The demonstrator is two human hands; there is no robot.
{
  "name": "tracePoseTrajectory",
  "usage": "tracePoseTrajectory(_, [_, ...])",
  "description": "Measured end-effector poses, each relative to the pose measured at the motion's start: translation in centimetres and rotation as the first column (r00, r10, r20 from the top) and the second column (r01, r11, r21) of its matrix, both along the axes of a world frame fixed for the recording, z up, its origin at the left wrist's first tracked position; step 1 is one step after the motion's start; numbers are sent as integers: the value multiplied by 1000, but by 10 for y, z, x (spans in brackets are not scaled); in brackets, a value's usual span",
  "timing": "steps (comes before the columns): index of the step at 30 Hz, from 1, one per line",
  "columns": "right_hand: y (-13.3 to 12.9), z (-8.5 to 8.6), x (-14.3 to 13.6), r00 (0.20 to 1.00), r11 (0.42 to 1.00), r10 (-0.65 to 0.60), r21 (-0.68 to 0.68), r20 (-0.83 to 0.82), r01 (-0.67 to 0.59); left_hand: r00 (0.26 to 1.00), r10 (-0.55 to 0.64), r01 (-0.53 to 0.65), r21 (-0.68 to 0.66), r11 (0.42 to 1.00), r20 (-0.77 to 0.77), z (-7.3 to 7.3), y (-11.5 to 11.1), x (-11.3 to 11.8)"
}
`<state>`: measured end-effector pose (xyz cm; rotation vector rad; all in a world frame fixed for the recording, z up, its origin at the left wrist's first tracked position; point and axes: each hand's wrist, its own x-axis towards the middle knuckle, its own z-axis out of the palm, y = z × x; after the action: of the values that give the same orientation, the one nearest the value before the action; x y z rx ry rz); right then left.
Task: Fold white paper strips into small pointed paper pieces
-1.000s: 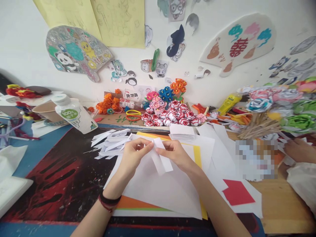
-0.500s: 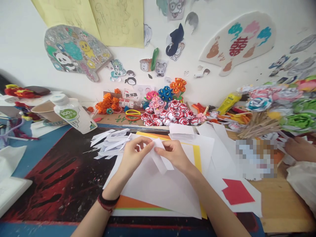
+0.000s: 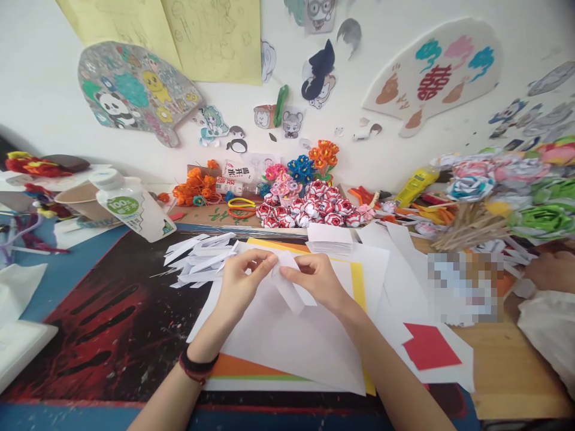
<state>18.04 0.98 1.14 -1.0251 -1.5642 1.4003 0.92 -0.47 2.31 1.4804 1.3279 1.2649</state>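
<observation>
A folded white paper strip [image 3: 290, 292] is held between my two hands above a large white sheet [image 3: 287, 347]. My left hand [image 3: 248, 272] pinches its upper left edge between thumb and fingers. On the other side my right hand [image 3: 314, 278] grips the strip, thumb on top and fingers behind. Part of the strip hangs down below the fingers. Beyond my left hand lies a pile of folded white strips [image 3: 200, 258]. A stack of small white papers [image 3: 330, 236] sits just past my right hand.
Red-and-white paper flowers [image 3: 314, 206] line the back by the wall. A white bottle [image 3: 135, 206] leans at the left. At the right are a red paper piece [image 3: 431, 346], a bundle of sticks [image 3: 471, 224] and another person's hand [image 3: 550, 272].
Both hands keep their grip on the paper strip, and my left fingertips have shifted slightly along its upper edge. The other person's hand at the right has moved a little.
</observation>
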Motion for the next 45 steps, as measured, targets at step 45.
tracePoseTrajectory(45, [4,6,12,995,995,38,90,92,-47,923,-129,189,135,973,-361,-3,-6,5])
